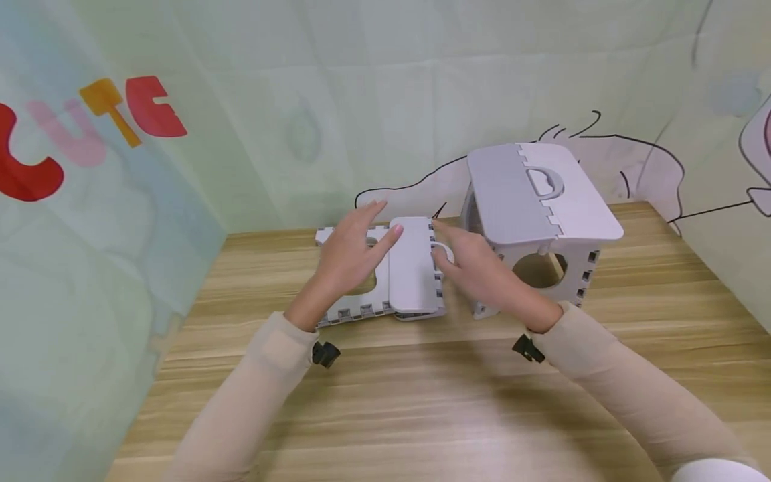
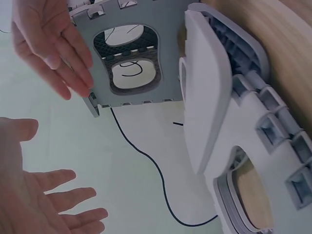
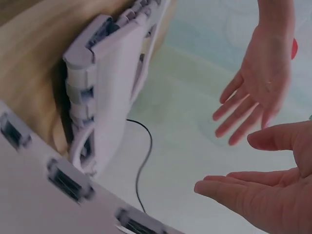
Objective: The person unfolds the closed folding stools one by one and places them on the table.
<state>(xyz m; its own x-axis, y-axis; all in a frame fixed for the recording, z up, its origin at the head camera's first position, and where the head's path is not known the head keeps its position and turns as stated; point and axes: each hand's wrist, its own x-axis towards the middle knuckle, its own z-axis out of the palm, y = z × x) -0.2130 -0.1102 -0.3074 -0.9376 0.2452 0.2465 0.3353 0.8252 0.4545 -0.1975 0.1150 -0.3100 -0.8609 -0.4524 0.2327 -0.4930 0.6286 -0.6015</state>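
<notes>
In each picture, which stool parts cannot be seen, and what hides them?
Head: back of the standing stool, mostly hidden by its top; part of the handle on the flattened stool, behind the right hand.
Left wrist: part of the standing stool, cut by the upper edge.
Right wrist: most of it, beyond left and bottom edges.

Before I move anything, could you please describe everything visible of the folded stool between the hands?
In the head view, the folded stool looks like pale plastic and lies on the table, left of the standing stool. A smooth panel overlaps one with a rounded opening; notched blocks line its edges, and a looped handle juts right. The left hand and right hand are near, neither gripping it.
</notes>
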